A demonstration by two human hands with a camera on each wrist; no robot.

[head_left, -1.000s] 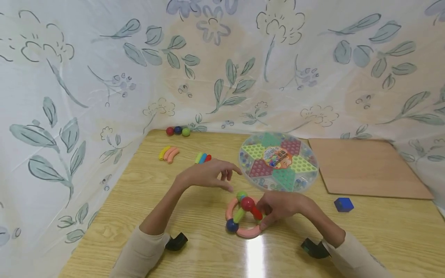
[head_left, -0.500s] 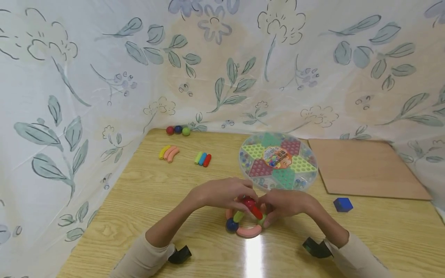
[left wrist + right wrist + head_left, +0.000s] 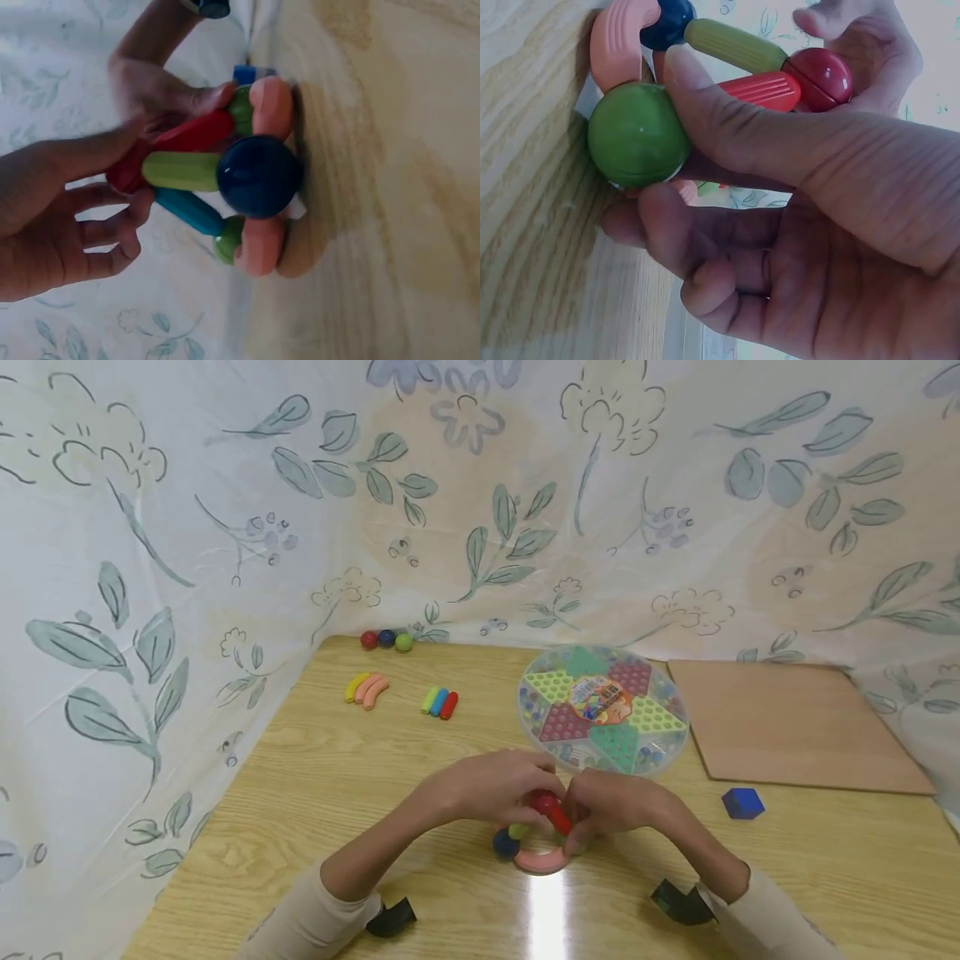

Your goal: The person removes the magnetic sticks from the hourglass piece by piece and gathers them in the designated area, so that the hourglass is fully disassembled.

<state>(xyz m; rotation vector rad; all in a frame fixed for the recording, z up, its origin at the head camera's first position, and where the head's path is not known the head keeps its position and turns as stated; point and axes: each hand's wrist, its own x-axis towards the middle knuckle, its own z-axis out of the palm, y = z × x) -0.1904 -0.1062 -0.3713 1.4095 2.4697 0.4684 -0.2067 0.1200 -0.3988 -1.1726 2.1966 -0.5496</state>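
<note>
A small pyramid of toy balls and rods stands on the table. My left hand (image 3: 495, 787) pinches the red ball (image 3: 126, 166) at its top between thumb and fingers. My right hand (image 3: 618, 802) grips the green ball (image 3: 637, 136) at its lower right corner, thumb on one side and fingertip on the other. From the red ball slope a red rod (image 3: 766, 91), a light green rod (image 3: 181, 171) and a blue rod (image 3: 187, 211). A dark blue ball (image 3: 259, 177) and pink curved rods (image 3: 542, 862) form the base. Another green ball (image 3: 228, 241) shows in the left wrist view.
Behind the hands lies a round Chinese checkers board (image 3: 602, 708). Three curved rods (image 3: 367, 690), three straight rods (image 3: 439, 702) and three balls (image 3: 386, 639) sit at the back left. A blue cube (image 3: 742, 803) and a brown board (image 3: 795, 725) are at the right.
My left hand has come right and down from above the table onto the red ball at the pyramid's top. The right hand has stayed at the pyramid's right corner.
</note>
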